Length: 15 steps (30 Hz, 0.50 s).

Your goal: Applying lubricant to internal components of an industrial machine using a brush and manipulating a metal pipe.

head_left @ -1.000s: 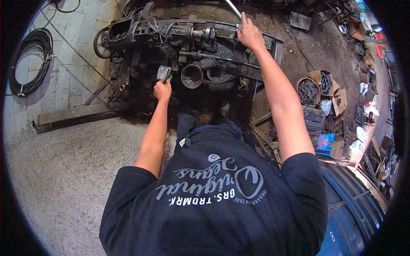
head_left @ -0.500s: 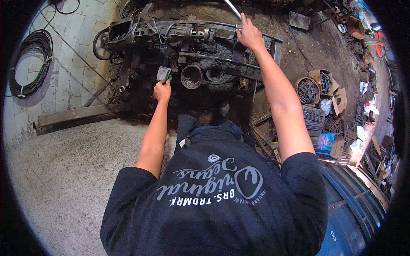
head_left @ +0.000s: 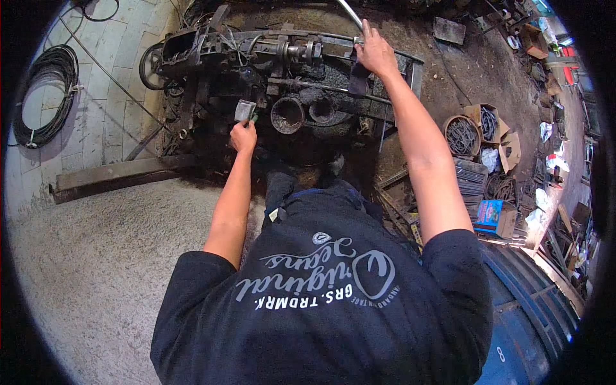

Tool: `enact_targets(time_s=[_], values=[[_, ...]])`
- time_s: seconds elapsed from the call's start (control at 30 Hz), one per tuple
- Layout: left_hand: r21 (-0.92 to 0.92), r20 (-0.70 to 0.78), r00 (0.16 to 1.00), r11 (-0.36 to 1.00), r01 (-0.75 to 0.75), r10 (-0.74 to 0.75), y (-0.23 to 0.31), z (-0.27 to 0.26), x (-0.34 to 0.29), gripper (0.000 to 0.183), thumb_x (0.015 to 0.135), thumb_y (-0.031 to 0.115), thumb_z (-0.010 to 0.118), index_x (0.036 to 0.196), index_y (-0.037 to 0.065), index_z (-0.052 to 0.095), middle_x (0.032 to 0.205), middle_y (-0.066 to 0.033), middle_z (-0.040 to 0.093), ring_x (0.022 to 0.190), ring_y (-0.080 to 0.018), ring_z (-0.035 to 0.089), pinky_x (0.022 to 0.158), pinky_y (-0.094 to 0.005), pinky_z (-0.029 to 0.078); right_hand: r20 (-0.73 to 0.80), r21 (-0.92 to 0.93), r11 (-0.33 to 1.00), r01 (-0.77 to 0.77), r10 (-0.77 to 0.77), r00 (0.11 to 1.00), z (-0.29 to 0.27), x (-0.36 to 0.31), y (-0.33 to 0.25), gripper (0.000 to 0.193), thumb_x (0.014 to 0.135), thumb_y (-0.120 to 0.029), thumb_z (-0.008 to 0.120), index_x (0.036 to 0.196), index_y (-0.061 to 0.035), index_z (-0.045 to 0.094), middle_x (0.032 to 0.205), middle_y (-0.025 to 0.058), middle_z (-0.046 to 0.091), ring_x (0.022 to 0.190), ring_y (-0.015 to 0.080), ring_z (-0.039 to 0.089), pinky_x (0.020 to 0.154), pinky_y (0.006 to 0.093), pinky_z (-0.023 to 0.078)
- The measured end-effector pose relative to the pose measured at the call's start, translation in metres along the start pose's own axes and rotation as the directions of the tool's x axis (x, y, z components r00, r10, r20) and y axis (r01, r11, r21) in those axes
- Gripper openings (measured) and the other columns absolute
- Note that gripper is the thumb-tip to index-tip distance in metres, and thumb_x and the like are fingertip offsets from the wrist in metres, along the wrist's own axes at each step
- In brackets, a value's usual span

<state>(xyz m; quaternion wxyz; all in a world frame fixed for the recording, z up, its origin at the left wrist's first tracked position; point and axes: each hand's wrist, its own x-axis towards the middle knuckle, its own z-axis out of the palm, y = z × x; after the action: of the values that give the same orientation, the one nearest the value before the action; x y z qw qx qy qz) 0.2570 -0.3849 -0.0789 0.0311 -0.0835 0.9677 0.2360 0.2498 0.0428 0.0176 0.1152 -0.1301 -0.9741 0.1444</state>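
Note:
A dark, greasy lathe-like machine (head_left: 256, 70) spans the upper middle, with a shiny round shaft part (head_left: 300, 51) on it. My left hand (head_left: 243, 136) is closed round the green handle (head_left: 254, 118) of a small tool or lever, whose pale square head (head_left: 244, 110) shows just above my fingers; its exact kind is unclear. At the machine's right part, my right hand (head_left: 377, 54) lies with its fingers over the lower end of a pale metal rod (head_left: 349, 11). My fingers hide the rod's end. Two round openings (head_left: 287, 116) sit between my hands, lower down.
A coil of black cable (head_left: 45, 96) lies on the pale tiled surface at left. A beam (head_left: 122, 173) borders the rough floor. At right stand a round tub of metal pieces (head_left: 462, 136), cartons (head_left: 497, 215) and a blue ribbed metal thing (head_left: 526, 308).
The shiny shaft part on the machine looks turned and slightly shifted. Both hands stay in nearly the same places, with the left tilting very slightly.

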Motion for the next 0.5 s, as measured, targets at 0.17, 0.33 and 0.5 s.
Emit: enact_targets(time_s=[0.17,0.33,0.5], values=[[0.018,0.005,1.0,1.0,0.003,-0.003,0.0006,0.0008,0.0013,0.03,0.082,0.03,0.068,0.103,0.009,0.074,0.094,-0.0231,0.069,0.092,-0.0414,0.066,0.08,-0.0483,0.052,-0.009,0.007,1.0,-0.003,0.003,1.0,0.0005,0.001,-0.0015,0.067,0.09,-0.026,0.059,0.147,-0.005,0.03,0.122,0.0204,0.055,0.103,0.0395,0.061,0.089,0.0478,0.051],[-0.007,0.023,1.0,1.0,0.012,-0.012,-0.0038,0.0019,0.0029,0.03,0.082,0.029,0.068,0.104,0.009,0.074,0.095,-0.0223,0.07,0.092,-0.0407,0.066,0.08,-0.0478,0.052,-0.007,-0.004,1.0,-0.001,0.001,1.0,-0.0011,0.0002,-0.0019,0.067,0.09,-0.025,0.058,0.147,-0.0048,0.03,0.123,0.0206,0.055,0.104,0.0397,0.061,0.09,0.0473,0.051],[0.014,0.022,0.999,1.0,0.023,-0.024,-0.0002,0.0002,0.001,0.029,0.082,0.029,0.068,0.104,0.009,0.074,0.096,-0.0217,0.07,0.092,-0.0404,0.067,0.08,-0.0475,0.052,-0.009,-0.003,1.0,-0.003,0.003,1.0,-0.0008,-0.0003,-0.0007,0.067,0.09,-0.026,0.059,0.147,-0.005,0.029,0.124,0.0201,0.055,0.105,0.0391,0.061,0.09,0.047,0.051]])
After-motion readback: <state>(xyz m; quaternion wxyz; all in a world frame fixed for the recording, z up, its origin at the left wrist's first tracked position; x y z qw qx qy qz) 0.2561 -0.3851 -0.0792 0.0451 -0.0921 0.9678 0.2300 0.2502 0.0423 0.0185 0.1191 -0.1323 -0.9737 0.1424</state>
